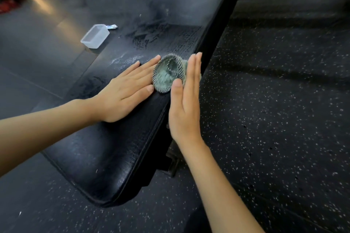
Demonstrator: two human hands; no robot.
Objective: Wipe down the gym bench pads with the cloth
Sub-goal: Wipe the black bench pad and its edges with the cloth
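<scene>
Grey-green cloth (169, 73) bunched at right edge of black pad (106, 157), squeezed between flat left hand (125, 94) and flat right hand (184, 108), fingers straight, nothing gripped. Risk: loose cloth slips off edge to floor (274, 119).

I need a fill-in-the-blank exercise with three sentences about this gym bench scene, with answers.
1. A crumpled ____ lies on the bench pad between the left hand and the right hand.
2. The left hand rests ____ on the pad.
3. The clear plastic container stands on the ____.
Answers: cloth, flat, floor.
</scene>
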